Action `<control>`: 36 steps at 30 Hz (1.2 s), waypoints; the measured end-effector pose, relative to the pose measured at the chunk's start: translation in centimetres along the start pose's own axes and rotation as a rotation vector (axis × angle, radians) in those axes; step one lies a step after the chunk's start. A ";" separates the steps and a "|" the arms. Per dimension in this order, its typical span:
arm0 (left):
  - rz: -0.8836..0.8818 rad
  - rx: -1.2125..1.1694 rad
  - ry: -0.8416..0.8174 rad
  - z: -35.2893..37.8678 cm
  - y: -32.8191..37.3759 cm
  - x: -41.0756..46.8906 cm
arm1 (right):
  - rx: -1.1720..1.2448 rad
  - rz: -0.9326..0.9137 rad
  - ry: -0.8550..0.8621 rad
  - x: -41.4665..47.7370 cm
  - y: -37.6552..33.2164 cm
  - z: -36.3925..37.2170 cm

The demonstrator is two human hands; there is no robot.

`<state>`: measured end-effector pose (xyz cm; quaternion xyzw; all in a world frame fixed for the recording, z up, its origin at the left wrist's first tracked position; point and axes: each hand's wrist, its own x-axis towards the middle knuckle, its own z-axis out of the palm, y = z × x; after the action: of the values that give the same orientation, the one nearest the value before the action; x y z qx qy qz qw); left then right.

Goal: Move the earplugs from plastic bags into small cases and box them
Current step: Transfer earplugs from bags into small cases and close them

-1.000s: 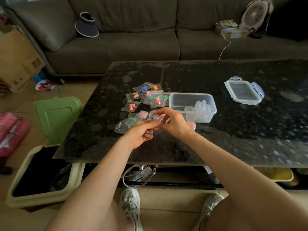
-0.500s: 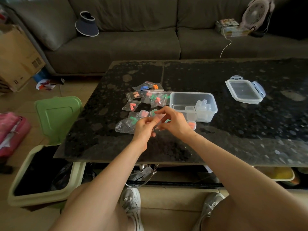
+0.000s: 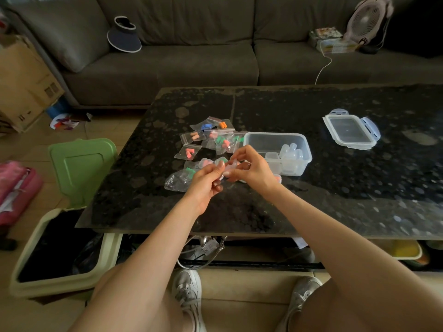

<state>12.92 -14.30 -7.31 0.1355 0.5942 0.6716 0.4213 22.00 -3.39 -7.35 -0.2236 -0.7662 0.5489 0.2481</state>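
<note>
Left hand [image 3: 208, 179] and right hand [image 3: 251, 169] are meeting above the near part of the dark table [image 3: 359, 188], fingers pinched together on a small clear item [image 3: 230, 165]; whether it is a bag or a case cannot be told. Bagged earplugs [image 3: 211, 137] are lying just beyond the hands, in orange, blue, green and pink. A crumpled clear bag [image 3: 177, 181] is sitting left of the left hand. The clear box [image 3: 278, 140] is standing just right of the hands, holding small cases [image 3: 291, 152]. Its lid [image 3: 350, 130] is lying well apart, to the right. An open bin [image 3: 60, 248] is standing on the floor, left.
</note>
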 end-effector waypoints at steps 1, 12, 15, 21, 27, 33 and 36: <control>-0.013 0.007 0.004 -0.1 0.0 0.1 | 0.013 0.012 0.005 0.1 0.1 0.0; 0.158 0.287 0.255 -0.9 0.2 1.6 | -0.214 0.035 -0.034 0.6 1.1 0.0; 0.509 0.454 0.192 -1.1 0.4 1.0 | -0.252 0.008 -0.049 0.4 1.0 0.2; 0.856 0.949 0.123 -1.5 -0.5 1.4 | -0.204 0.003 -0.053 0.3 0.6 0.0; 0.770 0.954 0.029 -1.7 -0.6 1.9 | -0.022 0.046 -0.045 0.3 0.0 -0.9; 0.488 0.689 -0.129 -1.3 -0.5 1.3 | -0.054 0.037 -0.069 0.3 0.2 -0.9; 0.399 0.485 -0.105 -0.8 0.0 0.8 | -0.034 0.040 -0.044 0.4 0.2 -0.8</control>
<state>11.89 -14.25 -7.74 0.3802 0.6762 0.5718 0.2669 22.26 -2.50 -7.22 -0.2308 -0.7761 0.5455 0.2165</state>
